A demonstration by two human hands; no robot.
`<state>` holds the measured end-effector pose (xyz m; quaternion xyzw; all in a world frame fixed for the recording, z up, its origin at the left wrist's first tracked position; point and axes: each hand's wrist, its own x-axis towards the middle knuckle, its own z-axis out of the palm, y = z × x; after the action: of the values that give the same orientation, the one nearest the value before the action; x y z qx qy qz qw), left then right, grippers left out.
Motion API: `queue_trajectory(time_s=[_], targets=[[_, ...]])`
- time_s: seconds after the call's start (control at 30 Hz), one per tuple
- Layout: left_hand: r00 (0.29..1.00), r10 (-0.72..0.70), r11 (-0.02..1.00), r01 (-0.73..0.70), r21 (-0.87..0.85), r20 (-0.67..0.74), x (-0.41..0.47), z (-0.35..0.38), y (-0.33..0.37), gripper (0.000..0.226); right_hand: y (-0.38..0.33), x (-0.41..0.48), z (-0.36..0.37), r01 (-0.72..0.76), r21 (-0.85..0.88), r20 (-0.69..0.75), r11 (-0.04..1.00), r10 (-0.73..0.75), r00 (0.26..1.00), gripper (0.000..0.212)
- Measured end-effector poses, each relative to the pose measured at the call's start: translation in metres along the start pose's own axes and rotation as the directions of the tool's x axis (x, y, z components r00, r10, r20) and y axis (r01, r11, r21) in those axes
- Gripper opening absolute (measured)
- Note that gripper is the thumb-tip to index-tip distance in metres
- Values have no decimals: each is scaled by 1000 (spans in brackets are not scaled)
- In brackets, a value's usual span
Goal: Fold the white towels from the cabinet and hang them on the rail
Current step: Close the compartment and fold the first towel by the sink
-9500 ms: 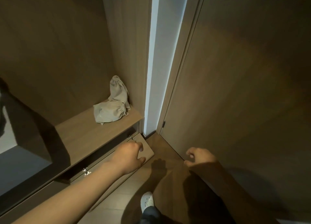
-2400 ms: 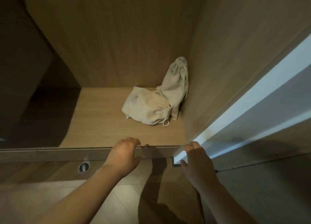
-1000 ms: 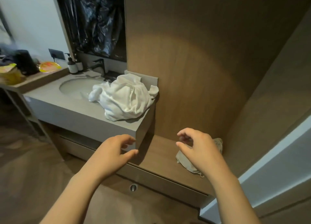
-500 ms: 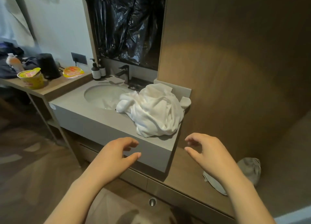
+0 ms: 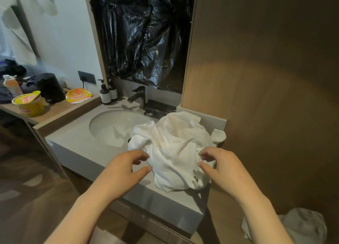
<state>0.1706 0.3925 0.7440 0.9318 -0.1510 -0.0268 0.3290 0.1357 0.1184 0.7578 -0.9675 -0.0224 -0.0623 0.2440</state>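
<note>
Item 1, white towels [image 5: 174, 152]: one crumpled heap at the centre of the frame. It lies on the right end of the grey worktop [image 5: 77, 146], with its left edge spilling toward the sink basin [image 5: 111, 126]. I cannot count how many towels are in the heap.

Item 2, left hand [image 5: 126, 170]: lower centre, fingers loosely curved, holding nothing. The fingertips are just beside the heap's left edge; I cannot tell if they touch it.

Item 3, right hand [image 5: 220, 168]: right of centre, same loose curve, empty, fingertips over the heap's right side.

Item 4, surroundings: tap [image 5: 140, 95] and two soap bottles [image 5: 106, 94] behind the basin. Noodle cup [image 5: 30, 105] and black kettle [image 5: 50, 87] at middle left. Black plastic sheet [image 5: 145, 36] at top centre. Pale cloth bag [image 5: 304, 223] at lower right.

Status, my reading: the towels are out of the cabinet and on the worktop, so fetching looks done. Nothing is folded, and no rail shows in this view. Left to do: grasp, shake out and fold each towel, then hang them, which is nearly the whole task
</note>
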Motion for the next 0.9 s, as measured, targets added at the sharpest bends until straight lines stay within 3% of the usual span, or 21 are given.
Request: queue_trajectory(time_s=[0.27,0.47,0.9], targets=[[995,54,999,-54,-10,85,85,9,-29,31,10,54,11,-115,1,14,993,115,993,24],[965,165,985,-170,6,204,151,16,-55,30,5,73,26,-258,-7,-47,966,258,965,19],[767,386,910,-408,-75,513,246,11,-105,32,-71,85,78,-506,10,-227,862,495,839,26]])
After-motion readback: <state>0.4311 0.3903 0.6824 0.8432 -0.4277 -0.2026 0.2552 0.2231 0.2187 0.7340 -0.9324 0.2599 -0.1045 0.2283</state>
